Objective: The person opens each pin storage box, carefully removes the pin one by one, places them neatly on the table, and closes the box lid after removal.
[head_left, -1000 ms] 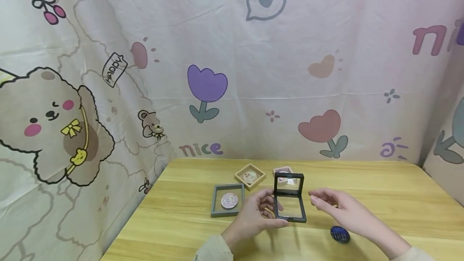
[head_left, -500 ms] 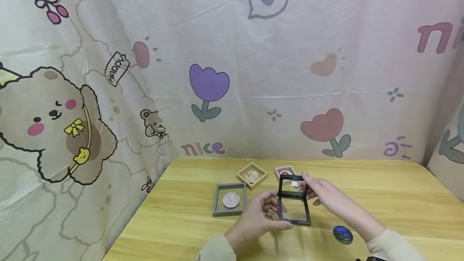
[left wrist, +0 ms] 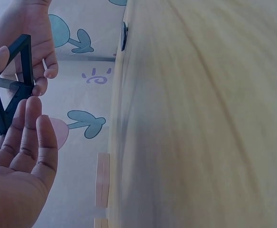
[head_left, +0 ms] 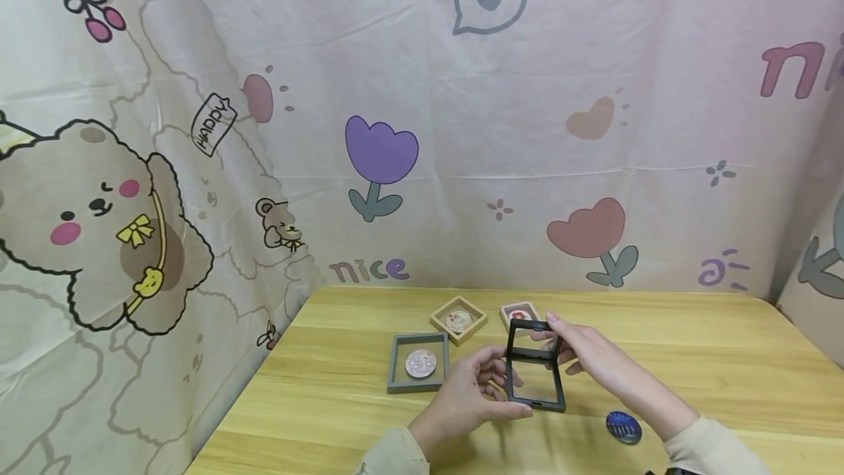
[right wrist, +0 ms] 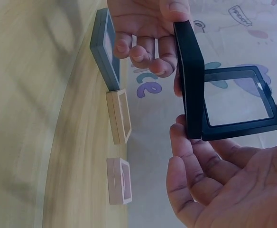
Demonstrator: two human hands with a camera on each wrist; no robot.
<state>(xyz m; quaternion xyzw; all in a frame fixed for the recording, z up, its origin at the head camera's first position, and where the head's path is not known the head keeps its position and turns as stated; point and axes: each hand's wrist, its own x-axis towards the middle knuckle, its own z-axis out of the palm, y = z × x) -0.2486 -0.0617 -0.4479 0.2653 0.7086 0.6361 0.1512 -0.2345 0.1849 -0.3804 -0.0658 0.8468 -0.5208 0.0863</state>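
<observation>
A black hinged frame (head_left: 536, 402) with clear panes is held above the table, its two halves spread at an angle. My left hand (head_left: 464, 394) grips the lower half by its left side, thumb at the front edge. On the raised half, my right hand (head_left: 596, 361) has its thumb at the top corner and fingers behind, as the right wrist view also shows with the frame (right wrist: 189, 80) between both hands. A dark blue oval badge (head_left: 623, 427) lies on the table below my right forearm.
At the left is a grey square frame (head_left: 416, 388) with a round badge inside. Behind it sit a light wooden frame (head_left: 437, 314) and a small pinkish frame (head_left: 506, 308), each with a round badge. A patterned cloth hangs behind the table.
My right hand has come in from the right and taken hold of the frame's raised half. My left hand keeps its grip, with the frame shifted slightly right in view.
</observation>
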